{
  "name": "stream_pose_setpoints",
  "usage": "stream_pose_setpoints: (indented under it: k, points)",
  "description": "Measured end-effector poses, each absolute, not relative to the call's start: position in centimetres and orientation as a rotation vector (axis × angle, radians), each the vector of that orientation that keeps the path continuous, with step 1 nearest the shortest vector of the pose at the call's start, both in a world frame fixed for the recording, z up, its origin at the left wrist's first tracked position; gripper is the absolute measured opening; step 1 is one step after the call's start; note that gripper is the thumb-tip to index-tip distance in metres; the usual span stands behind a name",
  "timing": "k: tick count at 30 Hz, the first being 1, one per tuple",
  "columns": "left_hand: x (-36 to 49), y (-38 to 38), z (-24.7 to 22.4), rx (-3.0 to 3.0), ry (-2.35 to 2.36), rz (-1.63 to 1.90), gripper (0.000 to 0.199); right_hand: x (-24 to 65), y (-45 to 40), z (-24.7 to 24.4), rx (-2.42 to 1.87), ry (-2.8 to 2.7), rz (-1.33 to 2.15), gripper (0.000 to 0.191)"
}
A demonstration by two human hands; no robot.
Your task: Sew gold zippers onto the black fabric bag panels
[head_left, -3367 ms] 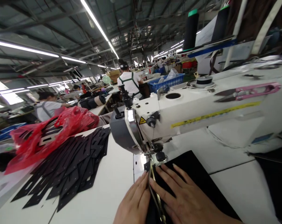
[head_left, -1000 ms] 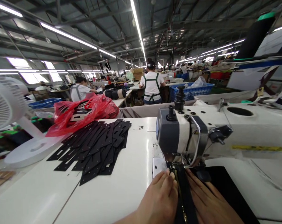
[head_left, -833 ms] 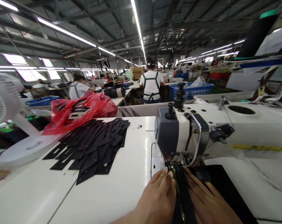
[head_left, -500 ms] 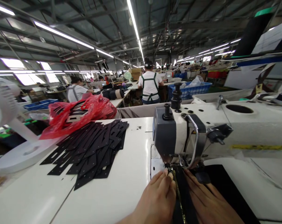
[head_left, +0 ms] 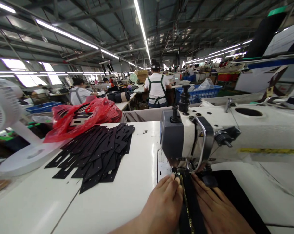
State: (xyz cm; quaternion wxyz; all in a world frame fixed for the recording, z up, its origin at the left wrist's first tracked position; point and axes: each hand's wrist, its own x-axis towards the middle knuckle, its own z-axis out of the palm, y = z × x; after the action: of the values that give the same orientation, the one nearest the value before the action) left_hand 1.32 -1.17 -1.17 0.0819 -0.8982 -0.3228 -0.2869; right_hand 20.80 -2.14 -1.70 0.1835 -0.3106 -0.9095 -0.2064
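A black zipper (head_left: 187, 208) with gold-coloured teeth runs lengthwise under the presser foot of a white and grey sewing machine (head_left: 172, 139). Close to the needle, my left hand (head_left: 163, 203) has its fingers pressed together on the zipper's left edge; the fingertips are partly hidden. My right hand (head_left: 215, 206) lies flat along the other side, fingers stretched forward on the black material. A wider black fabric piece (head_left: 234, 188) spreads out from under that hand across the machine bed.
Left of the machine, many black strips with small holes (head_left: 95, 156) lie piled on the white table (head_left: 108, 211). Behind them sits a red plastic bag (head_left: 105, 112). A white fan (head_left: 15, 123) stands at far left. A person (head_left: 157, 86) works ahead, near a blue basket (head_left: 200, 94).
The view has shifted slightly, so the strips and fan appear a little farther right. Both hands keep nearly the same places beside the zipper.
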Motion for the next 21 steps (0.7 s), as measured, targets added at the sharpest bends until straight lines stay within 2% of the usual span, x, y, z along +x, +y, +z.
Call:
stream_pose_setpoints:
  k: [21]
  points:
    - [1.2,-0.4,-0.5,-2.769,-1.149,-0.876,0.02,20.5,-1.4,-1.2,-0.98,-2.532,-0.322,0.054]
